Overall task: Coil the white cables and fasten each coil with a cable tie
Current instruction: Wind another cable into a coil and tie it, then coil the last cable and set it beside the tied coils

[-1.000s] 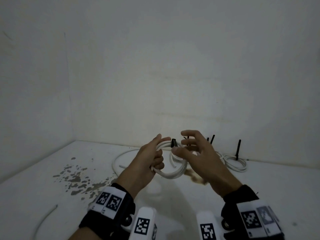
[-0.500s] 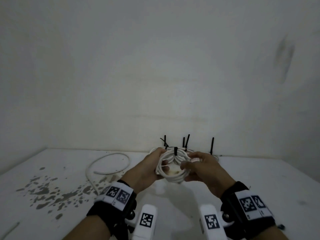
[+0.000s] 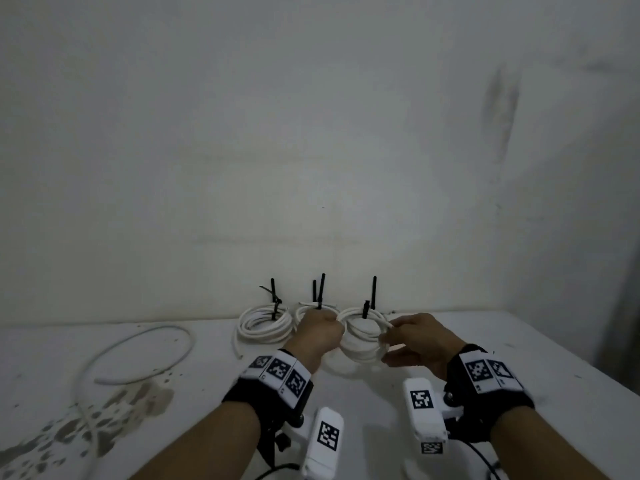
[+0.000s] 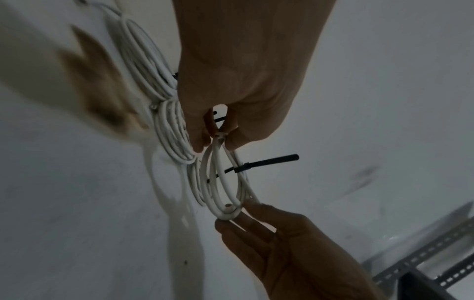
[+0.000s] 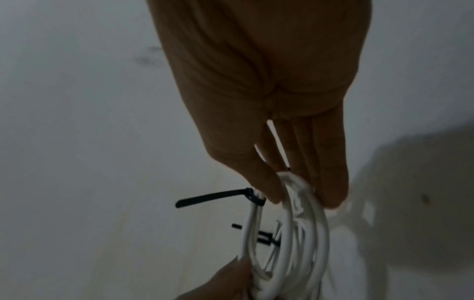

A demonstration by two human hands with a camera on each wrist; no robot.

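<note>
- From the head view we see our left hand (image 3: 320, 329) and right hand (image 3: 414, 336) holding one white coil (image 3: 360, 337) between them, near the counter's (image 3: 519, 358) far edge by the wall (image 3: 311, 133).
- The grip of our left hand is closed on the coil's left side; the left wrist view shows fingertips (image 4: 200, 142) pinching the strands there, which the head view hides behind the knuckles.
- The grip of our right hand is a pinch of thumb and fingers on the coil's right side, plainest in the right wrist view (image 5: 302, 194).
- A black cable tie (image 3: 365, 309) binds the coil at its far side, tail sticking up; the left wrist view shows that tail (image 4: 259, 163) jutting sideways.
- Only the head view shows a tied coil (image 3: 263, 323) to the left along the far edge, another partly behind our left hand (image 3: 313, 308), and a loose white cable (image 3: 138, 355) curving toward the counter's left edge.
- The left wrist view alone shows a perforated metal frame (image 4: 436, 257).
</note>
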